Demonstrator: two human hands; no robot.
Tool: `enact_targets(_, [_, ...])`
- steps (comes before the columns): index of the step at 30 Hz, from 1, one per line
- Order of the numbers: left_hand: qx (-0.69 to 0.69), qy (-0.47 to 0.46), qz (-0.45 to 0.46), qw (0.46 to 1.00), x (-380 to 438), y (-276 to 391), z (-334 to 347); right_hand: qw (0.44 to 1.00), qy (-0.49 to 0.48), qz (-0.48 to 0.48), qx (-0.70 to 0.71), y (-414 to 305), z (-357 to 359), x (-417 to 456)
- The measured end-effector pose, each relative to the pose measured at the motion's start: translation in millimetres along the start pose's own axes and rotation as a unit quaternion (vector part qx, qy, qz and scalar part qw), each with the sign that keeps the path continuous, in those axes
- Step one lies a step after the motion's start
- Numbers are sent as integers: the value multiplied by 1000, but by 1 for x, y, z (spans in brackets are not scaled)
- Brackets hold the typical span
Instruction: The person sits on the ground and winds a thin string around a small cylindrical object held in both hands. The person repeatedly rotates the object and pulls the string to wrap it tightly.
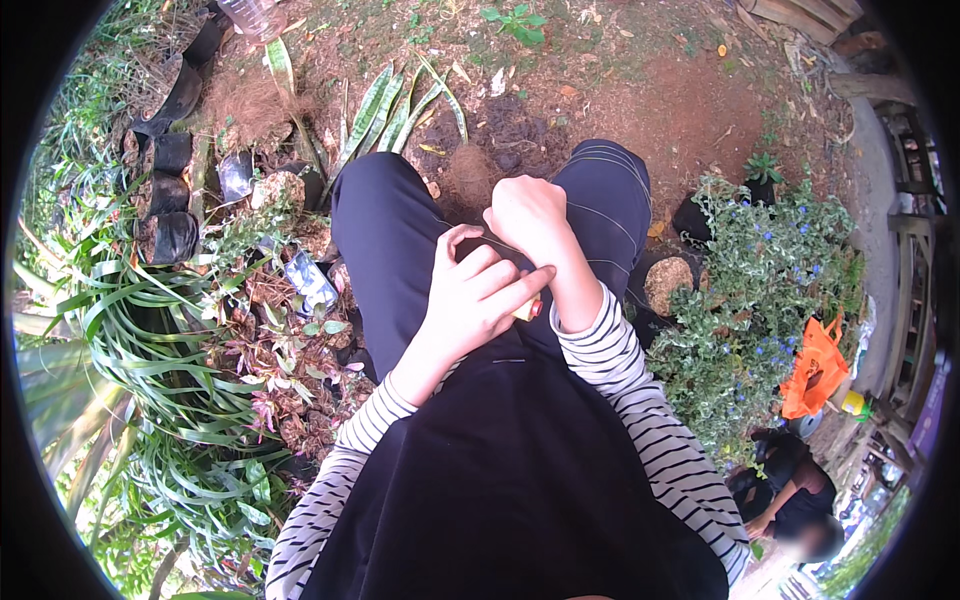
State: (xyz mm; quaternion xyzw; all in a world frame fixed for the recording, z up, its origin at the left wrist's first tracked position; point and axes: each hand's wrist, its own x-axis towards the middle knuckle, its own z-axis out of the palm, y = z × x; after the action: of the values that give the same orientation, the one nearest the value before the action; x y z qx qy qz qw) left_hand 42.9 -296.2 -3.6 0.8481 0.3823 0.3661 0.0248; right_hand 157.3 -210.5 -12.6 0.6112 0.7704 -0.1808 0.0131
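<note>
My left hand (476,292) is curled around a small yellow object with a red end (529,309), which sticks out beneath the fingers above my lap. Just beyond it, my right hand (529,214) is bent into a loose fist, knuckles up; its fingertips and anything inside are hidden. A thin thread or wire (495,241) runs between my knees close to both hands. Several turns of it lie around my right knee (607,202), over the dark trousers. On the soil between my knees sits a ball of brown fibre (471,176).
Variegated snake plants (382,112) and loose brown fibre (247,105) lie ahead. Black plant pots (171,195) and long-leaved plants stand left. A blue-flowered bush (765,262) and an orange bag (814,367) are right. Another person (795,487) crouches at lower right.
</note>
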Motion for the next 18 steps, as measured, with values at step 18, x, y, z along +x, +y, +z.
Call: enact_targets(18, [22, 55, 39, 997, -4, -1, 4, 995, -51, -35, 81, -6, -20, -8])
